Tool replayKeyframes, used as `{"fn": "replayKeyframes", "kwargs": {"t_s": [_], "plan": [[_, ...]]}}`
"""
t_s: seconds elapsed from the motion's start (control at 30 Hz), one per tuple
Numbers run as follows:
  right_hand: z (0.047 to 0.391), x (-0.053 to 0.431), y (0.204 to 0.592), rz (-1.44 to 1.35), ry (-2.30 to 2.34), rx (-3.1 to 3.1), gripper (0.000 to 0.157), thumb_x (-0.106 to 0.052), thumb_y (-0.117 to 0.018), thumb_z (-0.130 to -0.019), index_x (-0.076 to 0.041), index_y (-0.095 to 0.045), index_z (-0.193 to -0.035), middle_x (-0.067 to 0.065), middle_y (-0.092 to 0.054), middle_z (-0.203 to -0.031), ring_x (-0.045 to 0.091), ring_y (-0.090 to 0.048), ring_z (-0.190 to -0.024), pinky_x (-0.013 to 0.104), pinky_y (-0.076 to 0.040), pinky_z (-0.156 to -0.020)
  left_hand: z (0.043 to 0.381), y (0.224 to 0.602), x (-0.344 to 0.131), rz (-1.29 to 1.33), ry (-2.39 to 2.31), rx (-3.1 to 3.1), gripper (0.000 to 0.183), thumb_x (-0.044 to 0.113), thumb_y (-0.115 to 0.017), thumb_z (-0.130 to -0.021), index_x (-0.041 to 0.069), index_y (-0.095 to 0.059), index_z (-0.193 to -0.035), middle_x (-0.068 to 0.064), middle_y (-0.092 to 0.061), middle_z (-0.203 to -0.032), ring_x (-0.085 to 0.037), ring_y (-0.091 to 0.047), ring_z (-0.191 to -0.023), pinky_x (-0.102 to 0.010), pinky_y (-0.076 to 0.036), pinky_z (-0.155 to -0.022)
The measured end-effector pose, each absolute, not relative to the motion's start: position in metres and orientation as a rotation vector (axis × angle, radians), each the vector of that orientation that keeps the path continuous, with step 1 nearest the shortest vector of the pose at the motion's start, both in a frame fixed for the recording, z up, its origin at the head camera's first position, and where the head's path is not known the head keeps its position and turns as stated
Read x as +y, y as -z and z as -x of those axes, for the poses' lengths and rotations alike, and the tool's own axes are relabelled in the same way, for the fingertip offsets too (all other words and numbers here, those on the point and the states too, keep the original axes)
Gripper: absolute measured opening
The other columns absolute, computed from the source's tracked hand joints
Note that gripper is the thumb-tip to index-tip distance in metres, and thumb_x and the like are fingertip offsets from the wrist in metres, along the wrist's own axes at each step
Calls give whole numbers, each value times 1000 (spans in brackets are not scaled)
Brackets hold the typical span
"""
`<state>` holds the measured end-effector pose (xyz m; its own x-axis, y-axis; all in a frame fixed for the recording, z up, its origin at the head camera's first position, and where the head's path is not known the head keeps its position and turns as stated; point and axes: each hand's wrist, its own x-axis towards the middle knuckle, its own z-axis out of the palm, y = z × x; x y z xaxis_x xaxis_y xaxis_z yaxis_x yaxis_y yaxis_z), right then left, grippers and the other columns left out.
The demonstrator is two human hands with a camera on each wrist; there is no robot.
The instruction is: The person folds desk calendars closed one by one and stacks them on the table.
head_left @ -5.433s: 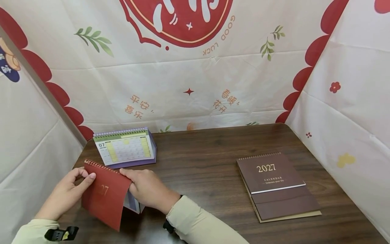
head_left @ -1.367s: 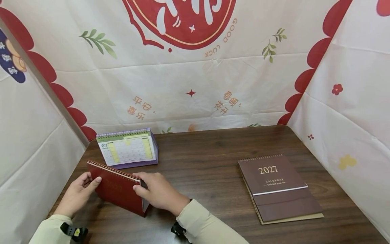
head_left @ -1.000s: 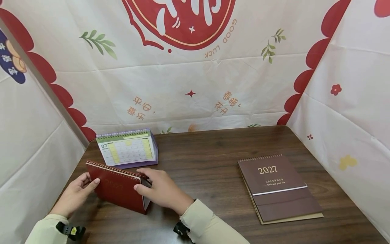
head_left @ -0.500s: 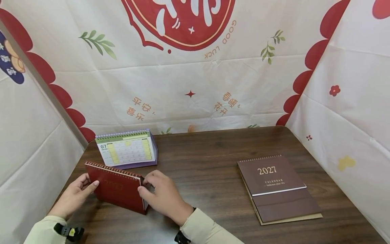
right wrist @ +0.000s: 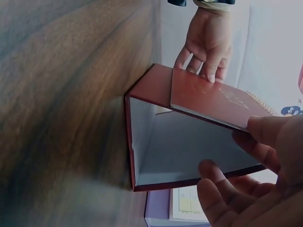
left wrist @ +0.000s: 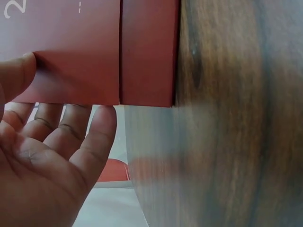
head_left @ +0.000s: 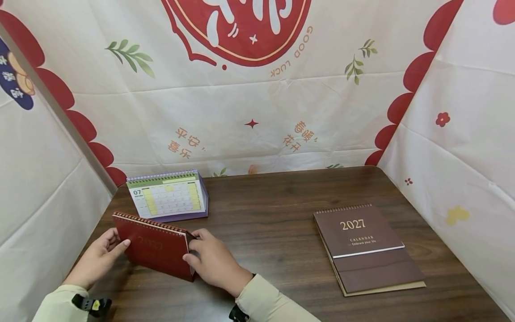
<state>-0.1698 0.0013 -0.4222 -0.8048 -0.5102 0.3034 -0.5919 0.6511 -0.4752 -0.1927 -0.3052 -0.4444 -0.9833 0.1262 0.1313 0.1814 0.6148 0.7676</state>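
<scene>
A red spiral-bound desk calendar stands tent-like on the wooden table, its cover with a faint 2027 facing forward. At its left edge, my left hand holds it, thumb on the cover and fingers behind; the left wrist view shows the thumb pressed near the edge of the red cover. My right hand is at the other end. In the right wrist view, its thumb and index finger pinch the front pages' edge, while its other fingers lie near the grey inside of the stand.
Behind the red calendar stands a purple-based desk calendar showing 07. A brown 2027 calendar lies flat on the right of the table. Printed white cloth encloses the back and sides.
The red cover, earlier swung forward, now lies flat against the front. My right hand has slid off the top spiral corner down onto the right edge. My left hand stays at the left edge.
</scene>
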Motion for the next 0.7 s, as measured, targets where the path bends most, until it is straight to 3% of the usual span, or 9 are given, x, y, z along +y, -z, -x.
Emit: {"fn": "replayKeyframes", "kwargs": {"t_s": [0.3,0.53,0.7], "plan": [[175,10,416,-892,-947,-2714,14,-28,-58,-91,-19,-64,-83,0,-53,-122,10,-50,-113,23,-43,-88,187,440,-296,244,1258,-2712,33,22,-54,-94,-1,-47,-115,-20,-59,-108,5,-56,-88,-15,-47,-68],[180,28,407,-852,-1009,-2628,16,-25,-59,-90,-18,-59,-76,2,-55,-121,13,-52,-112,25,-45,-86,177,430,-275,230,1183,-2658,28,22,-55,-93,2,-49,-113,-19,-61,-107,11,-51,-91,-10,-45,-69],[186,50,399,-783,-1119,-2578,21,-22,-59,-90,-19,-54,-69,0,-55,-120,9,-49,-114,26,-44,-87,176,424,-251,254,1234,-2560,26,17,-58,-92,3,-50,-113,-13,-58,-108,7,-54,-89,-16,-49,-65]]}}
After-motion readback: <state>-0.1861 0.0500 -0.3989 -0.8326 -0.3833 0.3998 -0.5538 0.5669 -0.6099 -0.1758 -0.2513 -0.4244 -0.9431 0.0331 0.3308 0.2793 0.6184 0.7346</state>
